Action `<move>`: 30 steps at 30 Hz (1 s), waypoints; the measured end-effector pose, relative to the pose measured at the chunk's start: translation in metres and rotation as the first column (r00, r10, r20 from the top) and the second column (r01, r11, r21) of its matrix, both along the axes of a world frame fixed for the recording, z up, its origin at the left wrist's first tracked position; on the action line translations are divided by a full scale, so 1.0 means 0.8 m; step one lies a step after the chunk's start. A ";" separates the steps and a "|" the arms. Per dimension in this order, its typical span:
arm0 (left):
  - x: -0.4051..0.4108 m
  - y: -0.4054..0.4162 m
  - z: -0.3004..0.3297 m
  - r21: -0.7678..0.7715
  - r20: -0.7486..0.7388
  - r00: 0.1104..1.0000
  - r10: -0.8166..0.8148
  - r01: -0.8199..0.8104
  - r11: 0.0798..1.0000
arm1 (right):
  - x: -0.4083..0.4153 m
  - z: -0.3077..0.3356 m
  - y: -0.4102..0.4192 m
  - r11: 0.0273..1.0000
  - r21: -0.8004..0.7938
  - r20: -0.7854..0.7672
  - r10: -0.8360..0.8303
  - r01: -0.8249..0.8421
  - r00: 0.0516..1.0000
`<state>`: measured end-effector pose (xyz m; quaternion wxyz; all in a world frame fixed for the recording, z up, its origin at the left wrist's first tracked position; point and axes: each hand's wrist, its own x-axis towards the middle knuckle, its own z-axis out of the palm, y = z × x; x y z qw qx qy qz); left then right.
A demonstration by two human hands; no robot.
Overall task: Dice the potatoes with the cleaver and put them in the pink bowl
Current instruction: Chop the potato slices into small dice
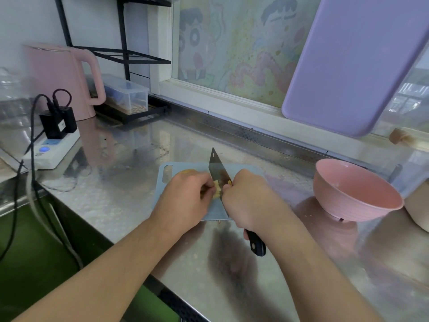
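From my seat, the steel tabletop (130, 189) lies bare between the blue cutting board (216, 211) and the pink bowl (355, 194), giving a path rightward. Left of the board I see open metal up to the power strip (53, 149) and its dangling cables (34, 182). The lilac board (352, 63) overhangs the back right.

I see the cleaver (217, 169) standing edge-down, tip pointing away, its dark riveted handle toward me, blade against pale yellow potato pieces (217, 186). An uncut brownish potato (185, 172) lies just beyond. The pink bowl (355, 191), ribbed outside, sits tilted well to the right.
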<state>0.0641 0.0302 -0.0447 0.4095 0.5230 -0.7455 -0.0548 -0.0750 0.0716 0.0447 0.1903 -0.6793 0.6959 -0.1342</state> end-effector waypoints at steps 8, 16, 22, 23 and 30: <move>0.000 0.001 -0.001 0.038 -0.043 0.999 0.004 -0.002 0.999 | -0.016 0.006 -0.005 0.996 -0.054 0.113 -0.064 0.071 0.992; 0.000 -0.001 -0.003 0.044 -0.054 0.999 0.003 -0.001 0.999 | -0.020 0.016 -0.002 0.997 -0.048 0.120 -0.061 0.068 0.991; -0.001 0.000 -0.003 0.024 -0.046 0.999 0.008 -0.007 1.000 | -0.015 0.018 0.000 0.997 -0.048 0.108 -0.051 0.057 0.993; -0.001 0.000 -0.003 0.022 -0.045 0.999 0.006 -0.005 1.000 | -0.014 0.018 0.001 0.997 -0.049 0.103 -0.050 0.055 0.993; 0.000 -0.001 0.000 -0.049 -0.006 1.000 -0.015 0.015 0.999 | -0.007 0.017 0.003 0.998 -0.050 0.035 -0.035 0.036 0.999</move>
